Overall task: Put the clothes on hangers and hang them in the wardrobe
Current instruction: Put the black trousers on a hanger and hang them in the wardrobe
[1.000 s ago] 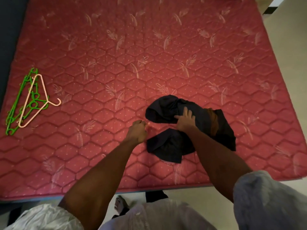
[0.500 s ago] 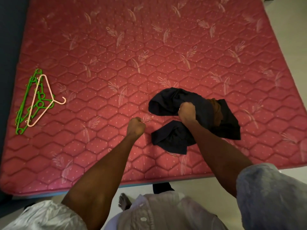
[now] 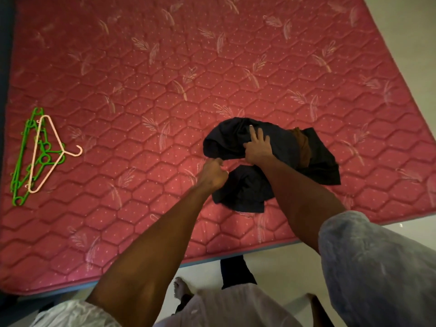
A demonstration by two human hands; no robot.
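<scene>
Left hand (image 3: 213, 172) pinches dark garment (image 3: 280, 147) edge, right hand (image 3: 258, 147) flat on it; hangers (image 3: 35, 154) well apart leftward.

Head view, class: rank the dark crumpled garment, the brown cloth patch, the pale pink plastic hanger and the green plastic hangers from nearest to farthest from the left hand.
1. Dark crumpled garment: its edge is pinched by the left hand.
2. Brown cloth patch: further right, within the pile.
3. Pale pink plastic hanger: far left on the mattress.
4. Green plastic hangers: underneath it, reaching slightly further left.
</scene>
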